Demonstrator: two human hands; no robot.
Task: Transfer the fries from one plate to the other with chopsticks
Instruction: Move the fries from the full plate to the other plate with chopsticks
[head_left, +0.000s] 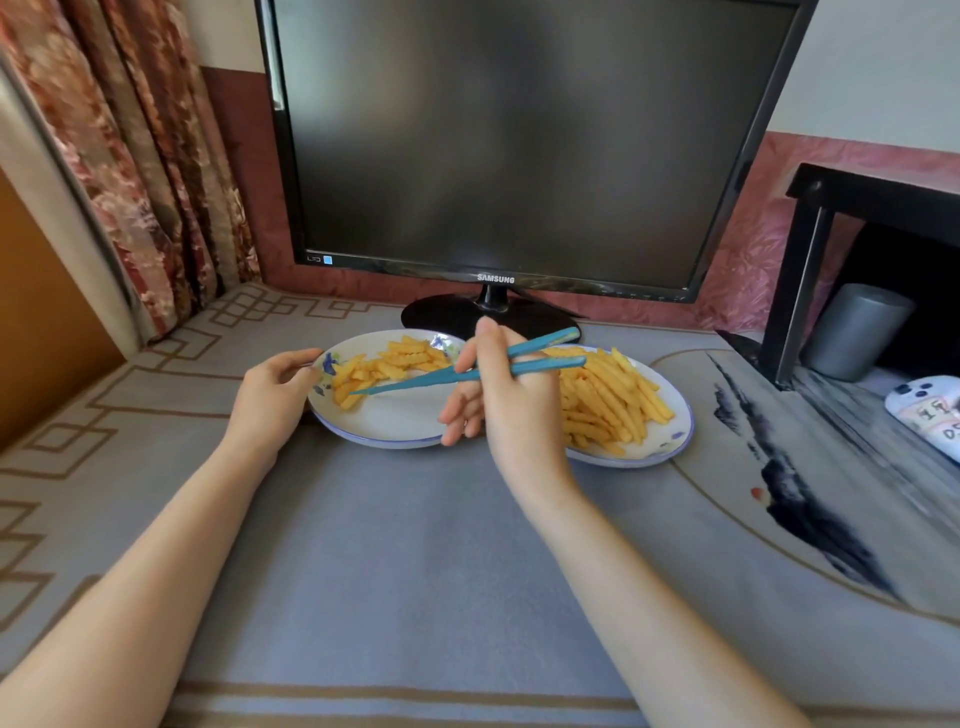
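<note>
Right hand (498, 395) pinches 2 chopsticks (415, 382), tips together on fries (400, 358) leftward; left hand (270, 389) grips plate (395, 421). Likely depositing; next, part tips.

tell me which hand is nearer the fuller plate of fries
Right. The right hand, holding the chopsticks, overlaps the left edge of the fuller plate; the left hand grips the left rim of the other plate.

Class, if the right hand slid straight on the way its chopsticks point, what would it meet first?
Probably the fries on the left plate: the right hand aims its chopsticks left, tips at them. Beyond, the left hand holds the rim.
</note>
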